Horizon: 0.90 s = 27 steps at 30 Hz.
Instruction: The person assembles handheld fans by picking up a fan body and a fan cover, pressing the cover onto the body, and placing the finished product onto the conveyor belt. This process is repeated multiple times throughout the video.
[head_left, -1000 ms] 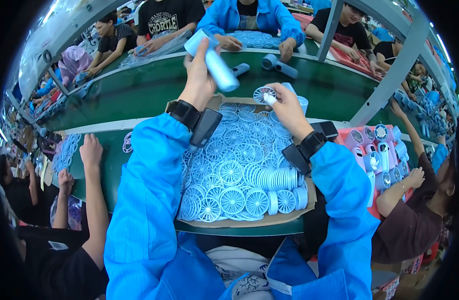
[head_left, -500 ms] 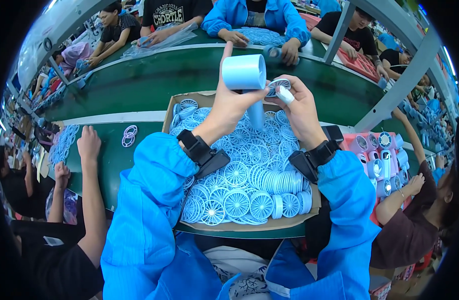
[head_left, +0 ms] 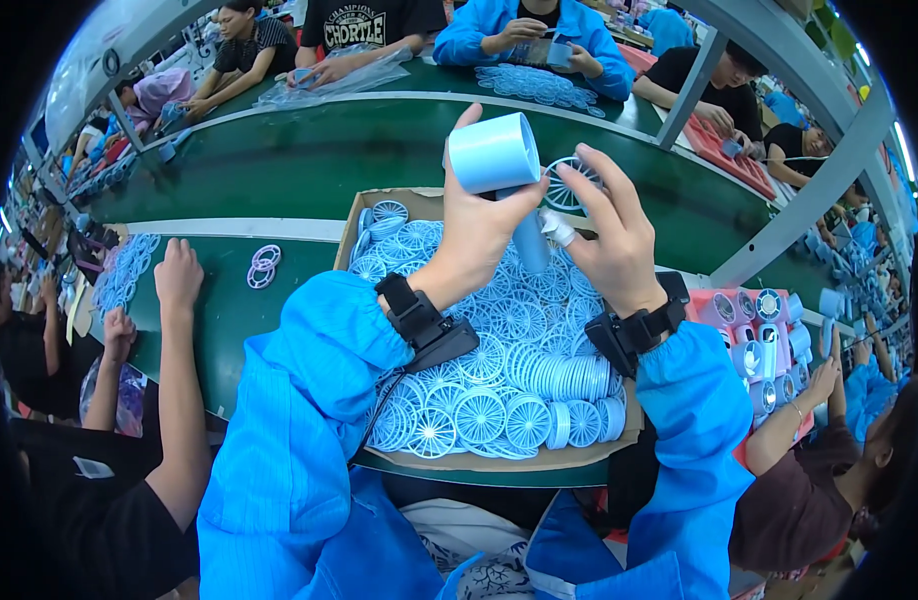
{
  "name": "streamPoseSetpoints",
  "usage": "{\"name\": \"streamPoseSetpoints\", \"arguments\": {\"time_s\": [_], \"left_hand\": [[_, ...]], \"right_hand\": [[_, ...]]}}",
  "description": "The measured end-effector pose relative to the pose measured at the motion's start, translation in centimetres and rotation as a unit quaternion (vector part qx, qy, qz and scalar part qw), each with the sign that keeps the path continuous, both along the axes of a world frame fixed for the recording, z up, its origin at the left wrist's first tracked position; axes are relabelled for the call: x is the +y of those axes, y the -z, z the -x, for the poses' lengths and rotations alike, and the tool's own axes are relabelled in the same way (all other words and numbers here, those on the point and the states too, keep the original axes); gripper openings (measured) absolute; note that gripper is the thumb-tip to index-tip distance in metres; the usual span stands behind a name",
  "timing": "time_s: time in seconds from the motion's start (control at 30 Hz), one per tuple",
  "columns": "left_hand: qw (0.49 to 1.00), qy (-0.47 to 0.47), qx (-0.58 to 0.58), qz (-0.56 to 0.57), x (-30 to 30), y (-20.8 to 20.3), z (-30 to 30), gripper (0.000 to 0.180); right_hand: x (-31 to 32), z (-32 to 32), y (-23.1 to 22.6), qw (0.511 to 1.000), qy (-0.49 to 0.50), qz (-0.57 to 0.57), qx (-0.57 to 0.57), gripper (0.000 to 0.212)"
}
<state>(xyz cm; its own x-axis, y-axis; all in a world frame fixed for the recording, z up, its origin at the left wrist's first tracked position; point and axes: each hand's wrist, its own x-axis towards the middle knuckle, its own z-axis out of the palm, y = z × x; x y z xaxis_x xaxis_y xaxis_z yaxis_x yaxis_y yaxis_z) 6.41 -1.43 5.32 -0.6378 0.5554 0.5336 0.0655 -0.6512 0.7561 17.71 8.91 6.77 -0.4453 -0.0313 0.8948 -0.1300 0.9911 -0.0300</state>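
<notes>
My left hand [head_left: 474,240] grips a light-blue hand-fan housing [head_left: 494,155], a wide open tube with a slimmer handle [head_left: 531,245] pointing down. The tube's open end faces right. Close to that end, my right hand [head_left: 624,250] holds a round spoked grille [head_left: 576,186] by its rim, with fingers stretched over it. A white wrap [head_left: 557,227] covers the tip of the right thumb. Below both hands sits a cardboard box [head_left: 524,470] full of similar light-blue grilles [head_left: 479,415], some stacked in rows on edge.
Beyond the box runs a green conveyor belt [head_left: 279,165], with co-workers on its far side. At right, a pink tray [head_left: 701,298] carries several fan housings. Purple rings [head_left: 264,267] and a pile of blue rings [head_left: 127,275] lie left, near a co-worker's arms. A grey metal post [head_left: 814,205] slants at right.
The grille has tilted, and my right fingers have stretched out over its rim. The view has shifted slightly. The co-worker opposite has raised a blue part; a hand at right has moved.
</notes>
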Motion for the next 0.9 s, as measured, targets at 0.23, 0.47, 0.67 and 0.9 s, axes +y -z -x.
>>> {"name": "streamPoseSetpoints", "arguments": {"time_s": [0.23,0.47,0.67,0.9], "left_hand": [[0.995,0.042,-0.089,0.016,0.4,0.4,0.0,0.074],[0.939,0.27,-0.181,0.113,0.0,0.7,0.9,0.041],[0.934,0.298,-0.143,0.137,-0.3,0.6,0.9,0.032],[0.931,0.299,-0.158,0.135,-0.6,0.7,0.7,0.032]], "right_hand": [[0.3,0.1,0.7,1.0,0.024,0.005,-0.02,0.05],[0.1,-0.5,-1.0,0.993,-0.03,0.105,-0.05,0.045],[-0.7,-0.4,-1.3,0.994,-0.028,0.089,-0.056,0.04],[-0.6,-0.3,-1.3,0.997,-0.037,0.064,-0.038,0.039]]}}
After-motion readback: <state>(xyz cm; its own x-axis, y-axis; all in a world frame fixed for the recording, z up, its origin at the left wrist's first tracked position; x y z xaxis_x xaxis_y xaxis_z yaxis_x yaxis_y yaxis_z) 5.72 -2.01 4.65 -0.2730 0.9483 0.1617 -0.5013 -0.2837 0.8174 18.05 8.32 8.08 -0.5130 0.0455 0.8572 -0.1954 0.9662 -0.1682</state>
